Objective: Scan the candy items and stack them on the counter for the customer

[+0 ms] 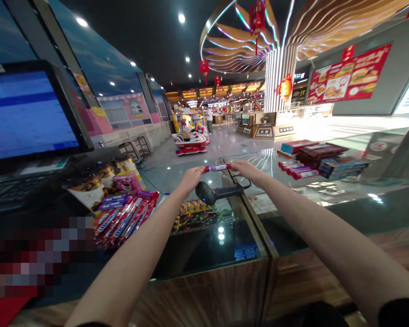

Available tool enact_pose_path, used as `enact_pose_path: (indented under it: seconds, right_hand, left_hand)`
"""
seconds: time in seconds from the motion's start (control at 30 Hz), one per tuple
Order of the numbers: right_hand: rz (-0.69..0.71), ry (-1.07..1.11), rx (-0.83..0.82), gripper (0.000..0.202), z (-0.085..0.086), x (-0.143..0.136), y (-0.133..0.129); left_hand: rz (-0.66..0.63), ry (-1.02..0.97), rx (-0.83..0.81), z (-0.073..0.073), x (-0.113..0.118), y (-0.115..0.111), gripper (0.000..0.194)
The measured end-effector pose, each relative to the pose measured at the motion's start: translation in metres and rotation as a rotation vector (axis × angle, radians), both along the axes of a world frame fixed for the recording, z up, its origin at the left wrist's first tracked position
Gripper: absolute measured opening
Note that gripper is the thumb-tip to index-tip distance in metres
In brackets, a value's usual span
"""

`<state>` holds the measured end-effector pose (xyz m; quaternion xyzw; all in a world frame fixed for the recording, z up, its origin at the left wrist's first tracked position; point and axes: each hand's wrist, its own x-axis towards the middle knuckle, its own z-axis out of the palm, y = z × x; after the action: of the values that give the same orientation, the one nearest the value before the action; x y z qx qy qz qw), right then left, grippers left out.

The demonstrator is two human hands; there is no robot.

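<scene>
A red-and-purple candy roll [218, 167] with a white label is held level over the glass counter. My left hand [192, 178] closes on its left end, and my right hand [245, 170] grips its right end. Just below the roll, a black barcode scanner [221, 193] lies on the glass, its cable looping near my right hand. Left of my left forearm is a pile of red-and-blue Mentos packs [126, 218]. Several similar candy rolls [298, 170] lie on the glass to the right of my right hand.
A monitor [30, 113] and a dark keyboard [7, 193] stand at the left, beside several patterned cups [88, 188]. Stacked flat boxes [342, 166] rest on the right-hand glass. Beyond the counter are a kiddie ride [190, 138] and a standing person [209, 119].
</scene>
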<state>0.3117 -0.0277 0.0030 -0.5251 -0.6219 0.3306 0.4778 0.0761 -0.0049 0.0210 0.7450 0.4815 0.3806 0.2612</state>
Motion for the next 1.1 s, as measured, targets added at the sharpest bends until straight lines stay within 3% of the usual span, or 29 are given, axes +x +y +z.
enact_pose_path:
  seconds: [0.27,0.43,0.8,1.1]
  right_hand:
    - [-0.102,0.011,-0.004,0.038,0.003,0.041,-0.018]
    - [-0.182,0.043,0.007,0.040,0.003,0.075,-0.028]
    - [-0.388,0.070,0.018,0.045,-0.001,0.157,-0.058]
    - [-0.551,-0.028,0.040,0.046,-0.023,0.217,-0.069]
  left_hand:
    - [-0.024,0.193,0.095,0.020,0.051,-0.008,0.043]
    - [-0.042,0.215,0.110,0.023,0.092,-0.014,0.042]
    - [-0.182,0.218,0.078,0.016,0.193,-0.039,0.040]
    - [-0.363,0.083,0.027,-0.015,0.263,-0.049,0.035]
